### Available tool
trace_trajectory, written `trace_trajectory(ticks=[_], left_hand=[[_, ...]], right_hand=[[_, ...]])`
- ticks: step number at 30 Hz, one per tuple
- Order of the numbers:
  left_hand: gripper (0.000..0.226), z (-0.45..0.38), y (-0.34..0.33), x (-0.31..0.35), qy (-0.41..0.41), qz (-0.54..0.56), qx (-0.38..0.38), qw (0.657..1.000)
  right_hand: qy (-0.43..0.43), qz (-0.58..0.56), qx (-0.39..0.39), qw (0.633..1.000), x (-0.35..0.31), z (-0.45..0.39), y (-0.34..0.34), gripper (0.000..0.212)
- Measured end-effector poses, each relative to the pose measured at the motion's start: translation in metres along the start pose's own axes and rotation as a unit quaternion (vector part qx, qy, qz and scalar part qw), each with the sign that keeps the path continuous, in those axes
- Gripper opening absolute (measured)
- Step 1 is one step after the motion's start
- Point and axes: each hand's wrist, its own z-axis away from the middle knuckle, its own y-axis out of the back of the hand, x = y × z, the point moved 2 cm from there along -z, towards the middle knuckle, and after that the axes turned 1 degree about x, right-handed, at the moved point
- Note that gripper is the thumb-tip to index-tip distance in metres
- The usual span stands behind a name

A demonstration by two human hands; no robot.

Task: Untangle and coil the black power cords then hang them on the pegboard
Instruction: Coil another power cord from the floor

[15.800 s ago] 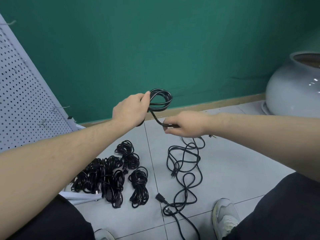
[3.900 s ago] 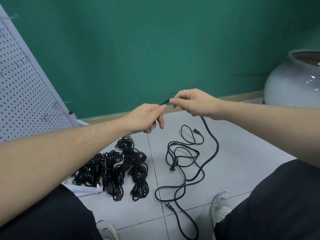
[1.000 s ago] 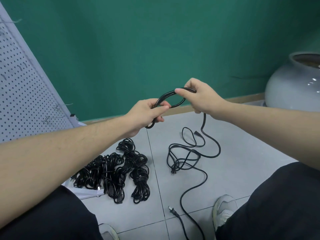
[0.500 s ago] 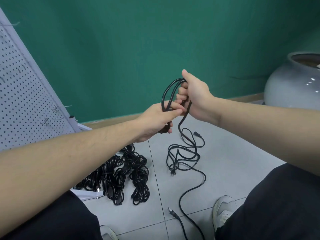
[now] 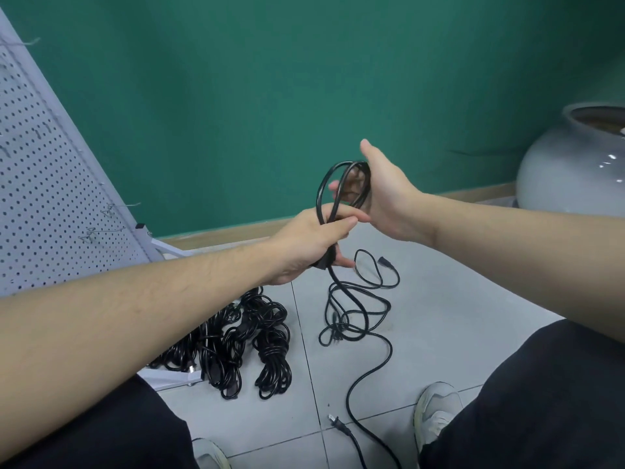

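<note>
My left hand point(image 5: 313, 240) grips the bottom of an upright loop of black power cord point(image 5: 320, 188), with the cord's connector end poking out under its fist. My right hand point(image 5: 384, 194) sits inside the top of that loop, thumb up and fingers stretched, the cord hooked over them. The rest of this cord hangs down into a loose tangle on the floor point(image 5: 358, 313), and its plug point(image 5: 338, 424) lies between my feet. Several coiled black cords point(image 5: 260, 343) are piled at the lower left. The white pegboard point(image 5: 44, 184) leans at the left with wire hooks point(image 5: 118, 206).
A big grey ceramic jar point(image 5: 575, 164) stands at the right against the green wall. The pegboard's white base bar point(image 5: 169, 377) lies under the cord pile. My shoes point(image 5: 436, 411) and knees fill the bottom of the view on the tiled floor.
Both hands have dropped a little and the loop stands wider. My right hand has loosened from gripping the loop's top and now has its fingers stretched inside it. More cord has lifted off the floor.
</note>
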Motion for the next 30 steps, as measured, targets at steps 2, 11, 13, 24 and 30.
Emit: trace_trajectory(ticks=[2,11,13,24,30], left_hand=[[0.019,-0.001,0.002,0.006,-0.024,0.012,0.051,0.998],[0.021,-0.002,0.013,0.023,-0.053,0.065,0.184,0.979],[0.022,-0.003,0.011,0.027,-0.060,0.045,0.191,0.979],[0.009,-0.013,0.059,0.022,-0.025,-0.033,0.249,0.968],[0.040,-0.016,0.076,0.011,0.030,-0.049,0.252,0.966]], right_hand=[[-0.006,0.079,-0.082,0.993,0.010,-0.004,0.005,0.072],[-0.085,0.320,-0.309,0.892,0.045,0.018,0.007,0.022],[-0.103,0.295,-0.310,0.898,0.043,0.020,0.004,0.020],[-0.040,0.355,-0.263,0.896,0.039,0.016,0.022,0.024],[0.038,0.229,-0.212,0.949,0.021,0.011,0.020,0.026]])
